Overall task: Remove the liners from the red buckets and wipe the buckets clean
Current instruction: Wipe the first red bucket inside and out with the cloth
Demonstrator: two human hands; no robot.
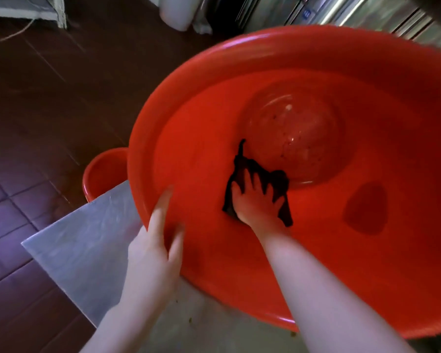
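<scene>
**Wiping inside the big red bucket**

The big red bucket [201, 123] fills most of what I see. It is tipped on its side on the steel table [87, 245], with its mouth turned towards me, and I see no liner in it. Its round bottom [295, 138] is shiny and carries some small dark specks and one pale spot. A darker patch [364, 210] sits on the inner wall to the right; I cannot tell whether it is wet or only a shadow.

The floor [49, 98] around the table is dark reddish-brown tile. Steel cabinets [341, 11] stand beyond the bucket at the top right, and a white container [176, 11] stands on the floor to their left. A second red bucket [105, 171] stands on the floor past the table's edge, half hidden by the big one's rim.

My left hand [150, 253] holds the near-left rim of the big bucket, thumb on the inside wall and one finger stretched along the edge. The picture is blurred there, and the other fingers are out of sight.

My right hand [257, 202] reaches into the bucket with its fingers spread wide. It presses a black cloth [242, 169] flat against the inner wall, just below the bottom. The cloth's corners stick out above and to both sides of my hand.
</scene>
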